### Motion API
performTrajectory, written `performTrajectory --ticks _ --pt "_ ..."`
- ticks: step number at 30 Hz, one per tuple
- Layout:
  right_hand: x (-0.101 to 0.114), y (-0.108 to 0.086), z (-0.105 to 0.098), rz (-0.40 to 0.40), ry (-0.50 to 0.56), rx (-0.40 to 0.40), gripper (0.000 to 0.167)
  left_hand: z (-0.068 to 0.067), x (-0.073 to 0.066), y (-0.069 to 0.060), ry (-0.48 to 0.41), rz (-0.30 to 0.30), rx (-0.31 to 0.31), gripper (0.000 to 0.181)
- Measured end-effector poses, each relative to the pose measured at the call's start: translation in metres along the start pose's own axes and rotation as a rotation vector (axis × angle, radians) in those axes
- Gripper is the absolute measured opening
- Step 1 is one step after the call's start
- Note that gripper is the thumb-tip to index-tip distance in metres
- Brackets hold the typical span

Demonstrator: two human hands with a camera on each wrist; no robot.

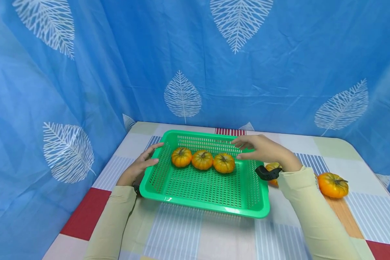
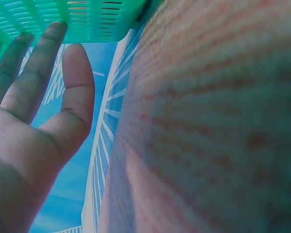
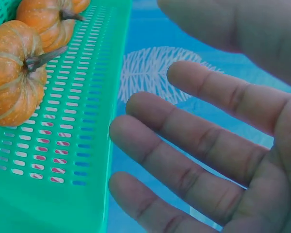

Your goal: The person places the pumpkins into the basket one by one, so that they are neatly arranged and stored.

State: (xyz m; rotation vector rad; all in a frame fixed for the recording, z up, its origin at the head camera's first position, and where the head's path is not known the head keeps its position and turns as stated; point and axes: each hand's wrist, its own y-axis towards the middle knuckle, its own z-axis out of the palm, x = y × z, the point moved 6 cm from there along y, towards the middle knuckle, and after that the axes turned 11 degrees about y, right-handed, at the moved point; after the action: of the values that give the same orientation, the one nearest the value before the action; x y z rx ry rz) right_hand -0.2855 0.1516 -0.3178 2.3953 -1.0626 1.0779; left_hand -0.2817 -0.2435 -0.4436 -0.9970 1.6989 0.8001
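A green plastic basket [image 1: 201, 206] with slotted walls holds three small orange pumpkins, the left one [image 1: 181, 157], the middle one [image 1: 202, 160] and the right one [image 1: 224, 163], in a row toward its far side. My left hand [image 1: 138, 167] is at the basket's left rim, fingers extended; whether the fingertips touch it I cannot tell. Over the basket's right end is my right hand [image 1: 268, 148], its fingers spread and nothing in them. The right wrist view shows those fingers [image 3: 199, 131] beside the basket rim, with two pumpkins clearly visible inside.
Right of the basket, one pumpkin [image 1: 332, 185] lies on the checked tablecloth [image 1: 227, 238]. Another pumpkin [image 1: 273, 167] is partly hidden by my right wrist and its black strap [image 1: 267, 174]. A blue curtain [image 1: 133, 54] with white leaf prints hangs behind and at the left.
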Motion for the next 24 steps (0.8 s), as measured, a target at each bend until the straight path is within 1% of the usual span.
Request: performTrajectory --ticks 4,11,17,20,24 --pt "0.003 -0.009 -0.001 -0.018 0.012 -0.030 0.048 0.000 -0.001 0.001 0.031 0.009 -0.014 0.078" --pt "0.003 -0.025 -0.003 -0.078 0.018 -0.096 0.042 0.001 -0.001 0.001 0.037 0.006 -0.021 0.079" --pt "0.001 -0.040 -0.005 -0.150 0.014 -0.179 0.035 0.001 -0.002 0.000 0.039 0.006 -0.024 0.083" --pt "-0.001 -0.047 -0.006 -0.190 0.011 -0.226 0.035 0.000 -0.002 0.000 0.040 0.004 -0.027 0.082" --pt "-0.003 -0.057 -0.006 -0.223 0.015 -0.279 0.034 0.001 -0.002 0.000 0.032 -0.001 -0.024 0.079"
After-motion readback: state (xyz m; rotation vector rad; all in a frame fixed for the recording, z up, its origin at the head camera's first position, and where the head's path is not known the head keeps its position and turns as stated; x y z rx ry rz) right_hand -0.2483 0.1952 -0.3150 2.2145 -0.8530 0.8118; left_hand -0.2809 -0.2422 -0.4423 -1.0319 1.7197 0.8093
